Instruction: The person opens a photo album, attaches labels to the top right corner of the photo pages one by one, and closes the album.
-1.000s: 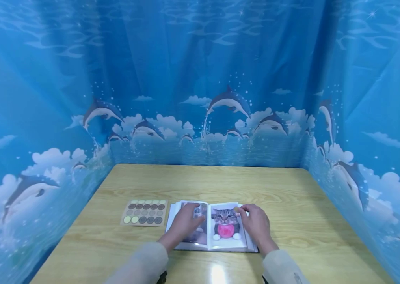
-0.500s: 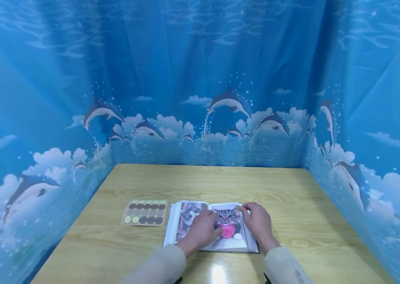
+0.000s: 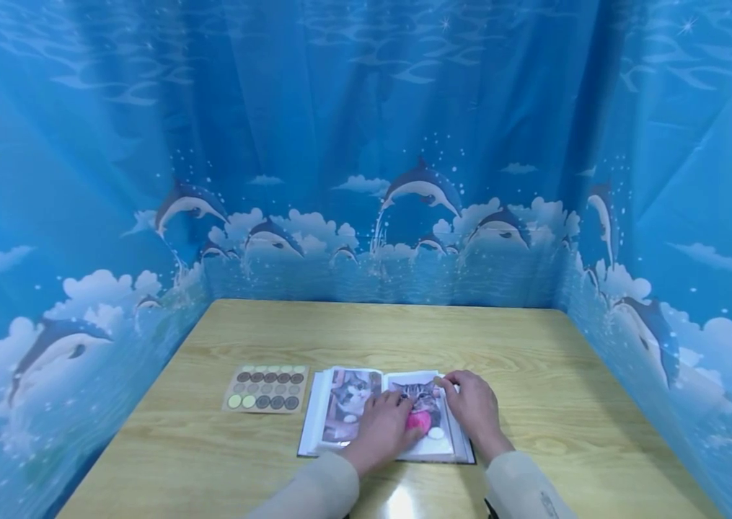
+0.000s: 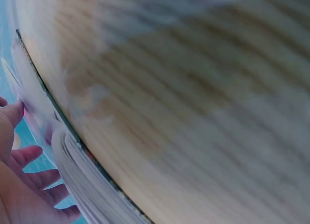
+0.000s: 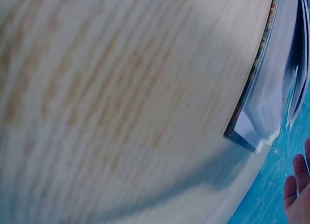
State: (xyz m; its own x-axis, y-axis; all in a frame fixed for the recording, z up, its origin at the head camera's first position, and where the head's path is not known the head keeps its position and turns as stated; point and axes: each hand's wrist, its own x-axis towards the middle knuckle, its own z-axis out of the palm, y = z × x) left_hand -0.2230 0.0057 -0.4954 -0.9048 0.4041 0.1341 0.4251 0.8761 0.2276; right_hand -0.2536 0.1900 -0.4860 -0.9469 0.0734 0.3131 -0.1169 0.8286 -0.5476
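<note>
Photo album (image 3: 346, 414) lies open near the front edge of the wooden table (image 3: 372, 335), and we see both hands on it. Our left hand (image 3: 386, 430) lies flat across the middle of the spread, its fingers stretched out and pressing the right-hand page over the picture of a tabby cat with a pink ball (image 3: 419, 422); the left-hand page, showing another cat photo (image 3: 347, 396), is uncovered. Our right hand (image 3: 474, 409) rests on the outer edge of the right page with its fingers bent toward the top corner, but we cannot tell whether they pinch the page or only touch it. In the left wrist view the fingers (image 4: 29, 155) spread relaxed beside the stacked page edges (image 4: 82, 178). In the right wrist view the album's corner (image 5: 252, 137) sits on the wood. Just beside the album, to its left, lies a sheet of round stickers (image 3: 265, 388), flat on the table. A blue dolphin-print curtain (image 3: 366, 144) surrounds the table on three sides.
</note>
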